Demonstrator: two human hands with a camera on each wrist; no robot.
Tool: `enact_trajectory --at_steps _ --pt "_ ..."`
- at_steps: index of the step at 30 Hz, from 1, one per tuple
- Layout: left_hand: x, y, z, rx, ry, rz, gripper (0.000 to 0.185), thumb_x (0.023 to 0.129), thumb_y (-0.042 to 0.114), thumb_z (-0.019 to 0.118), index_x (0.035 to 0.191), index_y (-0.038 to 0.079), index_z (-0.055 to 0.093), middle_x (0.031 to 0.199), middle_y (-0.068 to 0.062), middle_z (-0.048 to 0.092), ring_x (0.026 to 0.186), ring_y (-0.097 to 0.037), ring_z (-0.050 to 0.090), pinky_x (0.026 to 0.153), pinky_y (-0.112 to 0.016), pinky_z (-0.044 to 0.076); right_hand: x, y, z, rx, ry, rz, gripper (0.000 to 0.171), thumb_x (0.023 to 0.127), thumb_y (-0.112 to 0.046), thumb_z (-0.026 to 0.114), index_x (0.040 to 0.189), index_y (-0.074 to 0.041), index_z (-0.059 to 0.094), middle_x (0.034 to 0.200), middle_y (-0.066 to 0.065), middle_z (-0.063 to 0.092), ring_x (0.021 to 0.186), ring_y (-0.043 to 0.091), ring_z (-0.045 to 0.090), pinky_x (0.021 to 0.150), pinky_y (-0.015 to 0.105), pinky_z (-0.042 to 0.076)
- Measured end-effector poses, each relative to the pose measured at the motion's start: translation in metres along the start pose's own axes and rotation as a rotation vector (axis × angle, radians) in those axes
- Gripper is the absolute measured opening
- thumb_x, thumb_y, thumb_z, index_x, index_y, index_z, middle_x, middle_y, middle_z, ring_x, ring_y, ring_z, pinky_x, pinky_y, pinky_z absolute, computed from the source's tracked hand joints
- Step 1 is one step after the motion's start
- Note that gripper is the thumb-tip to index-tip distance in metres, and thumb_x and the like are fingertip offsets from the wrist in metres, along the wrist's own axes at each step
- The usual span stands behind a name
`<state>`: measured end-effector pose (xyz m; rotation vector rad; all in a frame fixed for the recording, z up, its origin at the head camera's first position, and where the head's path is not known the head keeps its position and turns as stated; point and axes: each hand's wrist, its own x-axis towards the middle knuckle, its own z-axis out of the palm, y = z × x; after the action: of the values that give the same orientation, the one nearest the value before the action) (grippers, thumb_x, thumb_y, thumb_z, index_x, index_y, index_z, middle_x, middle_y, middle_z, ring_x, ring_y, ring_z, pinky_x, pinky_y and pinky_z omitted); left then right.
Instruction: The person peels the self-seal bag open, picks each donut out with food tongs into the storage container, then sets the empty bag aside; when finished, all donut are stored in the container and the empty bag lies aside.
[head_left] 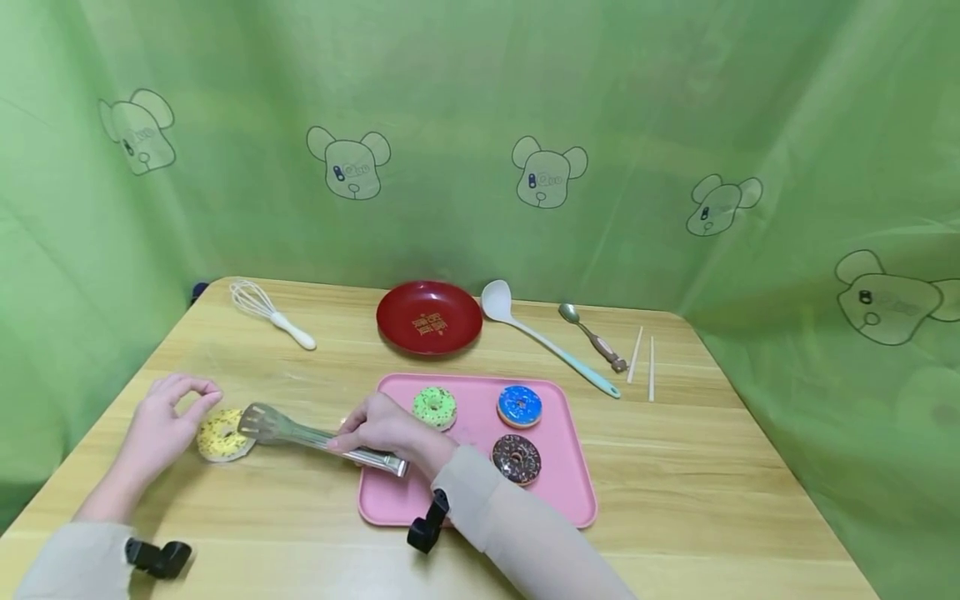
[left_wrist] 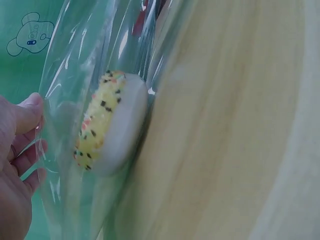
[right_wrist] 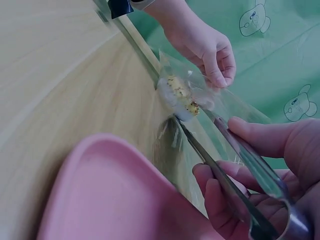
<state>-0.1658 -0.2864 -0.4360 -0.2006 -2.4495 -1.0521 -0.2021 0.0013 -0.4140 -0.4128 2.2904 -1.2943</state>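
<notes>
My left hand (head_left: 161, 425) pinches the edge of a clear plastic bag (left_wrist: 62, 115) between thumb and fingers. Inside that bag, resting against the table, is a donut with yellow icing and sprinkles (head_left: 219, 437). From the other side my right hand (head_left: 390, 427) holds metal tongs (head_left: 300, 434), thumb on one arm and fingers on the other. The tongs' tips reach into the bag and meet the donut's near edge, as the right wrist view (right_wrist: 185, 107) shows. Whether they still grip it, I cannot tell.
A pink tray (head_left: 480, 518) carries green (head_left: 434, 407), blue (head_left: 519, 406) and chocolate (head_left: 516, 459) donuts. Behind lie a whisk (head_left: 272, 313), a red plate (head_left: 397, 321), a ladle (head_left: 551, 343), a spoon (head_left: 592, 337) and white chopsticks (head_left: 652, 371). Green curtains (head_left: 450, 242) surround the table.
</notes>
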Motion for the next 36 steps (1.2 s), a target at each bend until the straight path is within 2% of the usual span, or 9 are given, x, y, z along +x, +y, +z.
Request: enact_trajectory --at_steps 9,15,25,32,36 --pt "-0.002 -0.002 0.001 0.010 -0.006 -0.021 0.012 0.091 0.010 0.060 0.093 -0.002 0.061 0.095 -0.018 0.057 0.098 -0.030 0.041 0.083 -0.061 0.035 -0.008 0.007 -0.010 0.002 0.015 -0.012 0.015 0.070 -0.015 0.081 0.081 -0.007 0.074 0.074 -0.004 0.065 0.076 0.009 0.053 0.067 0.020 0.045" --pt "-0.002 -0.004 0.002 0.007 -0.018 -0.027 0.014 0.091 0.011 0.060 0.093 -0.003 0.061 0.096 -0.019 0.057 0.101 -0.035 0.043 0.084 -0.064 0.034 -0.017 0.011 -0.025 0.015 0.026 -0.017 0.015 0.071 -0.014 0.080 0.083 -0.008 0.074 0.076 -0.002 0.065 0.073 0.010 0.054 0.063 0.022 0.046" --pt "0.000 -0.005 0.003 0.015 -0.005 -0.012 0.012 0.090 0.009 0.060 0.091 -0.003 0.061 0.094 -0.020 0.058 0.099 -0.036 0.044 0.083 -0.063 0.034 -0.033 0.019 -0.044 0.064 0.055 0.011 0.020 0.069 -0.017 0.082 0.086 -0.010 0.074 0.078 -0.002 0.068 0.072 0.012 0.057 0.062 0.024 0.047" --pt "0.000 -0.003 0.003 0.007 -0.005 -0.024 0.014 0.091 0.011 0.059 0.091 -0.003 0.061 0.094 -0.020 0.058 0.100 -0.037 0.043 0.083 -0.061 0.034 -0.049 0.031 -0.056 0.137 0.054 0.023 0.018 0.073 -0.012 0.079 0.090 -0.007 0.073 0.081 0.005 0.066 0.069 0.018 0.061 0.061 0.027 0.051" --pt "0.001 -0.002 0.002 0.010 -0.009 -0.030 0.015 0.092 0.012 0.059 0.093 -0.003 0.061 0.095 -0.020 0.058 0.099 -0.036 0.043 0.083 -0.060 0.034 -0.061 0.038 -0.066 0.091 0.065 0.010 0.019 0.073 -0.020 0.079 0.089 -0.011 0.073 0.082 0.005 0.066 0.074 0.019 0.059 0.065 0.029 0.050"
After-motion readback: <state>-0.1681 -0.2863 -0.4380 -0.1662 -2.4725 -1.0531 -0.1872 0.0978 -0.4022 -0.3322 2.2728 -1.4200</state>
